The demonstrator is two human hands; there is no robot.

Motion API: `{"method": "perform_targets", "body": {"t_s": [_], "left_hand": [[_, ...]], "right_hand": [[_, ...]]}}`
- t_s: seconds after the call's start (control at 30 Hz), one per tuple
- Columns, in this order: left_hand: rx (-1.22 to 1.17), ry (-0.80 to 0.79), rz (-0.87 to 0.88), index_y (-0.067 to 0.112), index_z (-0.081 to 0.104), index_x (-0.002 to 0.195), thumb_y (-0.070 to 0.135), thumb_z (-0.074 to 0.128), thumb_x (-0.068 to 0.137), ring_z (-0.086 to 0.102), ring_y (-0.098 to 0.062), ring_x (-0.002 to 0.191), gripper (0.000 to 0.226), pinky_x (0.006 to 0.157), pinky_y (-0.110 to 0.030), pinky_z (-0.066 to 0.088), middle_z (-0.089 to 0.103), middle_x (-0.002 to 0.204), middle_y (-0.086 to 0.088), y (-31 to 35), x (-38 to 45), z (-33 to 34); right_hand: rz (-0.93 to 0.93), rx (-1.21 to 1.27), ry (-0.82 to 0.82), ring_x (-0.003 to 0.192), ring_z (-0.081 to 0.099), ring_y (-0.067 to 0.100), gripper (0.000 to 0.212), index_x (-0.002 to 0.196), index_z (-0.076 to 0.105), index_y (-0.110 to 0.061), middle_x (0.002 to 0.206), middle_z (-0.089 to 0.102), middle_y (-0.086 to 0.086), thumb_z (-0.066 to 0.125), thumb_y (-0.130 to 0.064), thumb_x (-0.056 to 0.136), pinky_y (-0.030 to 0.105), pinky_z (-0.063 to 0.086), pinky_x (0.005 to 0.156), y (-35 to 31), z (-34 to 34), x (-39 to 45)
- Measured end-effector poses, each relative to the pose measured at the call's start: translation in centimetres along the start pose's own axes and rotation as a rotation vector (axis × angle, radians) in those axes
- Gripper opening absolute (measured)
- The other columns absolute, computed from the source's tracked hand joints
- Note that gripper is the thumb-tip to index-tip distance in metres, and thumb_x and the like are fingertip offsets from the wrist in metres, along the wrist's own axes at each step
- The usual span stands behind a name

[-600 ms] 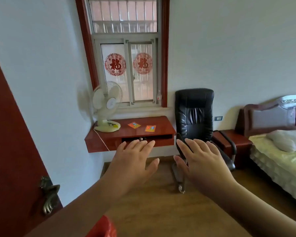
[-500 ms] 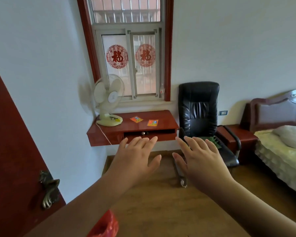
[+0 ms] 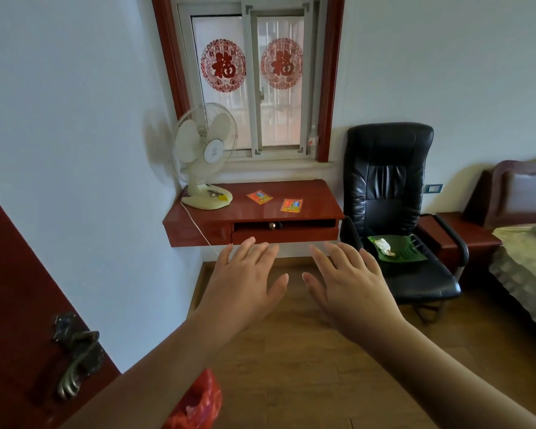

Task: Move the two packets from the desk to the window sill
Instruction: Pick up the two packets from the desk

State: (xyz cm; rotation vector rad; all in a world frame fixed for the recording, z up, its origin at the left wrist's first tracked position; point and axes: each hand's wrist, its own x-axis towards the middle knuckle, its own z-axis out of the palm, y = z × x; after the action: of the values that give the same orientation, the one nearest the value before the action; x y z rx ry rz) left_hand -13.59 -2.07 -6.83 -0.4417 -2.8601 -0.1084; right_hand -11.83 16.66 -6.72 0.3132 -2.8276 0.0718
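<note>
Two small orange-red packets lie flat on the red wall-mounted desk (image 3: 316,209): one packet (image 3: 260,197) near the middle, the other packet (image 3: 291,205) a little to its right. Above the desk runs the pale window sill (image 3: 276,165) under a sliding window. My left hand (image 3: 245,283) and my right hand (image 3: 350,283) are stretched out side by side, palms down, fingers apart, holding nothing. Both hands are short of the desk, below its front edge in the view.
A cream table fan (image 3: 205,156) stands on the desk's left end, its cord hanging down. A clear bottle (image 3: 313,144) stands at the sill's right end. A black office chair (image 3: 393,212) with a green plate (image 3: 396,249) is right of the desk. A red door (image 3: 22,320) is at left, a bed (image 3: 526,252) at right.
The view has moved closer to the desk and window, which now look larger. Both hands stay stretched out and empty.
</note>
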Motion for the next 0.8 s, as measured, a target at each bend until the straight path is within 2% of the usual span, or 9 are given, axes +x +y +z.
{"method": "perform_targets", "body": {"t_s": [0.1, 0.33, 0.63, 0.8], "left_hand": [[0.001, 0.004, 0.010, 0.029, 0.021, 0.153, 0.063, -0.001, 0.085, 0.014, -0.014, 0.151, 0.079, 0.121, -0.042, 0.008, 0.029, 0.161, 0.006, -2.9, 1.8, 1.4], [0.003, 0.008, 0.032, 0.026, 0.032, 0.150, 0.061, 0.005, 0.089, 0.025, -0.020, 0.148, 0.075, 0.118, -0.045, 0.020, 0.036, 0.158, 0.001, -8.4, 6.4, 4.3], [0.008, -0.046, 0.082, 0.024, 0.033, 0.149, 0.055, 0.017, 0.092, 0.029, -0.022, 0.147, 0.067, 0.113, -0.045, 0.030, 0.038, 0.156, 0.000, -9.1, 13.8, 8.5], [0.012, -0.082, 0.098, 0.024, 0.031, 0.150, 0.057, 0.014, 0.091, 0.027, -0.021, 0.147, 0.069, 0.114, -0.044, 0.029, 0.036, 0.158, 0.000, -8.5, 19.9, 11.8]], "right_hand": [[0.008, -0.030, -0.007, 0.134, 0.048, 0.029, 0.065, 0.139, 0.049, -0.018, 0.140, 0.057, 0.008, 0.020, -0.055, 0.093, 0.053, 0.039, 0.110, -1.2, 1.5, 2.9], [0.025, -0.052, -0.023, 0.131, 0.051, 0.027, 0.062, 0.136, 0.052, -0.019, 0.136, 0.060, 0.008, 0.023, -0.053, 0.094, 0.050, 0.039, 0.108, -2.6, 5.2, 8.3], [0.079, -0.013, -0.041, 0.135, 0.047, 0.025, 0.061, 0.146, 0.040, -0.022, 0.143, 0.055, 0.005, 0.026, -0.054, 0.095, 0.048, 0.039, 0.111, 0.4, 9.5, 14.6], [0.100, 0.016, -0.067, 0.128, 0.055, 0.028, 0.061, 0.140, 0.049, -0.019, 0.136, 0.062, 0.008, 0.028, -0.053, 0.094, 0.050, 0.045, 0.105, 4.2, 12.9, 18.9]]}}
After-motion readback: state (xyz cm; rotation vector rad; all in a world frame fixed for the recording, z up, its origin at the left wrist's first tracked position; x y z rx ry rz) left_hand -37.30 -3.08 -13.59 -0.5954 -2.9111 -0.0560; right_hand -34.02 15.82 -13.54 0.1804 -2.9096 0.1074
